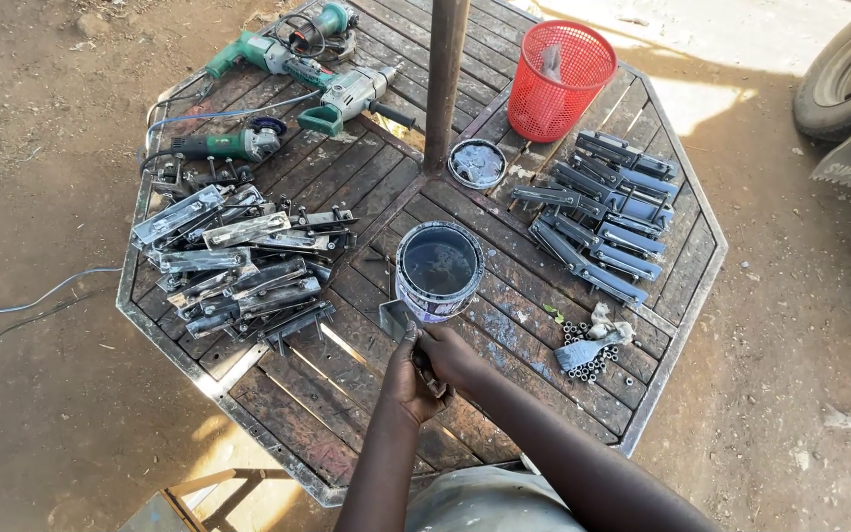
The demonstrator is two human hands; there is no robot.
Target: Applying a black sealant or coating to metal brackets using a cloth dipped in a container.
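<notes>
Head view: we clasp a small metal bracket (pixel 396 317) in both hands (pixel 425 369) beside the paint tin (pixel 438 271); painted blue pieces (pixel 603 212) lie right, bare ones (pixel 238 261) left.

One head-worn view looks steeply down from above and behind both hands, taking in the whole desk (pixel 682 296).

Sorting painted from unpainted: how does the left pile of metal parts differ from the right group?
The left pile is bare grey, shiny metal; the right group looks dark blue. The left pile is heaped and overlapping; the right group lies in rough rows. Both sit on the wooden table, flanking the open paint can, and look like similar long parts.
</notes>
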